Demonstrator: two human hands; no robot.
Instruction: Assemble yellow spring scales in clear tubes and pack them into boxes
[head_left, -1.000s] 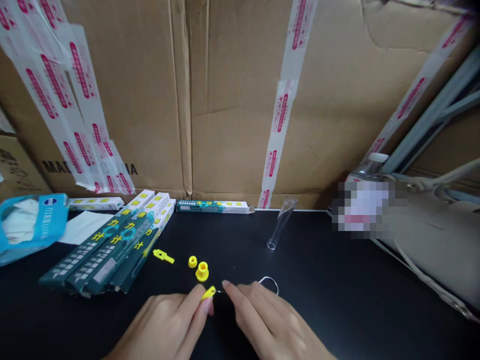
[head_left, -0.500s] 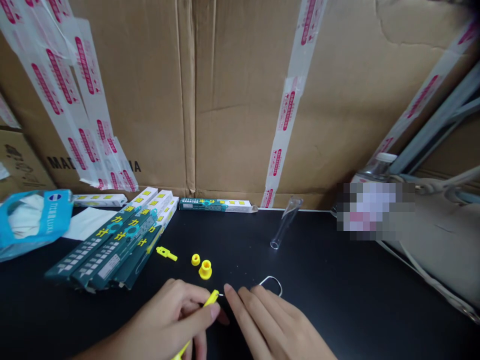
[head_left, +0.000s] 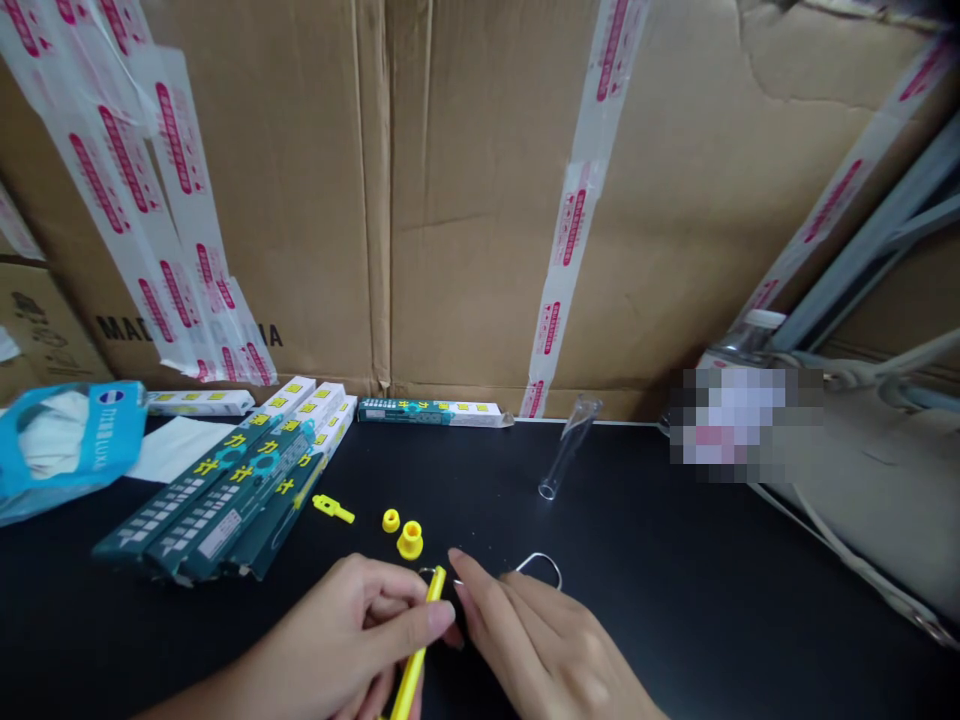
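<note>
On the smooth black desk [head_left: 660, 560], well short of its far edge, the hands sit near each other: the left hand [head_left: 360, 635] clamps a straight, glossy yellow plastic rod [head_left: 416, 660]; the right hand [head_left: 551, 645] pinches a bent metal wire [head_left: 556, 571], rounded at its far end. The step looks like working wire at rod tip; the next move seems to call for steady alignment. Towards the far edge stand a flanged yellow cap [head_left: 410, 542] and a smaller, rounded cap [head_left: 391, 521].

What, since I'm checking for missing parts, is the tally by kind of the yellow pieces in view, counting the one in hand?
Larger flanged yellow collar: 1
Smaller yellow collar: 1
Flat slotted yellow piece: 1
Long yellow strip, in the left hand: 1
Total: 4
</note>
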